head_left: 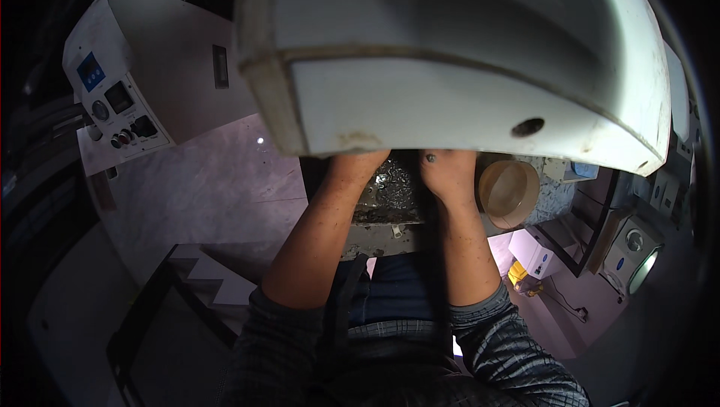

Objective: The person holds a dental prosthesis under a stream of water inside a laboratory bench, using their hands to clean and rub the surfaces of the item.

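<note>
Both my forearms reach under the large white machine hood (420, 103), which hides most of my fingers. Of my left hand (365, 161), just the wrist and the start of the back show, and its grip is hidden. My right hand (451, 173) looks closed, with a small dark round spot at its inner side; what it holds is hidden. Between the hands lies a dark, wet, shiny work surface (391, 188) with a metal front edge. Beside my right hand stands a round tan bowl-like container (510, 193).
At the left is a grey-white machine housing (176, 69) with a control panel (127, 118). A lamp with a lit face (634, 253) stands at the right, near a white box (534, 252) and a yellow object (517, 276). A dark frame (161, 317) lies lower left.
</note>
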`<state>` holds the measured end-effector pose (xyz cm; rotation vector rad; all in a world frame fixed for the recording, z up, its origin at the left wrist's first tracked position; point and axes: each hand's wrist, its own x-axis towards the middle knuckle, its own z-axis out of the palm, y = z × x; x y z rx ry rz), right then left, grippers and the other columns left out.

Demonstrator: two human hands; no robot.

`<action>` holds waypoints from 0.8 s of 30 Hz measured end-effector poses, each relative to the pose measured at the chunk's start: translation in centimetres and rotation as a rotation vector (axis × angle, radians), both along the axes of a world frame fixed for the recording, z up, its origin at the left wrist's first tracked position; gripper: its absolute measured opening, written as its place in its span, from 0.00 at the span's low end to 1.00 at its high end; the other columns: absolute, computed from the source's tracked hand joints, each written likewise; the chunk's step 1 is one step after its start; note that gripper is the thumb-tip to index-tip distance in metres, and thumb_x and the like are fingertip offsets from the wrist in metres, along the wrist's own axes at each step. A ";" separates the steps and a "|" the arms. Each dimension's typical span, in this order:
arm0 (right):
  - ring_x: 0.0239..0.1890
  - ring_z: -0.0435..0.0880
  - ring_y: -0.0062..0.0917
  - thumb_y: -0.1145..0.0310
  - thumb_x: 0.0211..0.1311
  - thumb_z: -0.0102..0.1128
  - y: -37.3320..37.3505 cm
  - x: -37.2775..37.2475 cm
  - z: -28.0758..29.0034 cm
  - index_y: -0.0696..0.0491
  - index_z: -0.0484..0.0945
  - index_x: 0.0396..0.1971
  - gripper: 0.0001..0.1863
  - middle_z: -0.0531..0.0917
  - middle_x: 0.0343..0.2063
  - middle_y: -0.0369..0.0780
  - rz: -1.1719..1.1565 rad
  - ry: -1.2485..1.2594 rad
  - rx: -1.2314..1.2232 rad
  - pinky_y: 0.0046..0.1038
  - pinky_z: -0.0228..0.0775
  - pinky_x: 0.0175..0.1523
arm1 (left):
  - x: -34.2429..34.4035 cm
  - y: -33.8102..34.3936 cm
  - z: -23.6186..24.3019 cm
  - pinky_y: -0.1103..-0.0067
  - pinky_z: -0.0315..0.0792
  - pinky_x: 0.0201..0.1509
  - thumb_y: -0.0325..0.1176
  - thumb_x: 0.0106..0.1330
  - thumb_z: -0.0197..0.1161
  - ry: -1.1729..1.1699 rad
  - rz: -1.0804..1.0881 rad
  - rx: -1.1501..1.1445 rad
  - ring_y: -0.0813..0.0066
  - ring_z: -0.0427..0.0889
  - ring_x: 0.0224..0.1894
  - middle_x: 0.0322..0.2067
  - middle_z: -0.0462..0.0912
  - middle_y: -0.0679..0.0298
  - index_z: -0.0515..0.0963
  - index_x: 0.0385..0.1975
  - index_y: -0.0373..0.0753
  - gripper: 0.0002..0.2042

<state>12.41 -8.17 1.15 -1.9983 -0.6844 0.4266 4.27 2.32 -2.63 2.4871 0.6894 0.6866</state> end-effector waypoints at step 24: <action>0.52 0.75 0.39 0.70 0.49 0.59 -1.2 -2.7 1.7 0.61 0.76 0.38 0.16 0.78 0.44 0.49 0.767 -0.126 -0.379 0.38 0.63 0.56 | -3.1 -1.9 3.9 0.87 0.67 0.33 0.26 0.66 0.52 -0.413 0.147 -0.508 0.82 0.75 0.29 0.28 0.79 0.63 0.73 0.34 0.27 0.07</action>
